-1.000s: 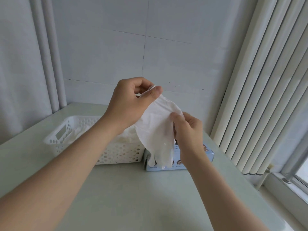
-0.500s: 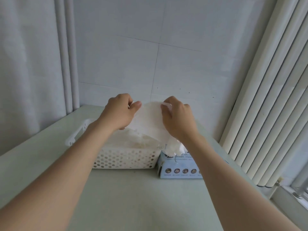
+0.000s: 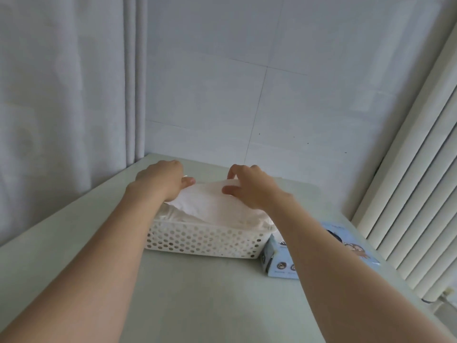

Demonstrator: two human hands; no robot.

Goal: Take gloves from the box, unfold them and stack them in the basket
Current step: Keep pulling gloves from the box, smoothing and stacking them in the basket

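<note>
Both hands are lower than half a second ago: the left hand [image 3: 158, 180] and right hand [image 3: 252, 189] have brought the thin white plastic glove [image 3: 210, 201] down onto the pile in the white perforated plastic basket [image 3: 202, 240]. The fingers of each hand are curled and pinch the glove's far edge, one hand at each end. The pale blue cardboard box [image 3: 282, 258] stands just beside the basket's right end, partly hidden by the right forearm. Both rest on the pale green bench [image 3: 210, 293]. White vertical blinds [image 3: 408, 194] hang at right.
</note>
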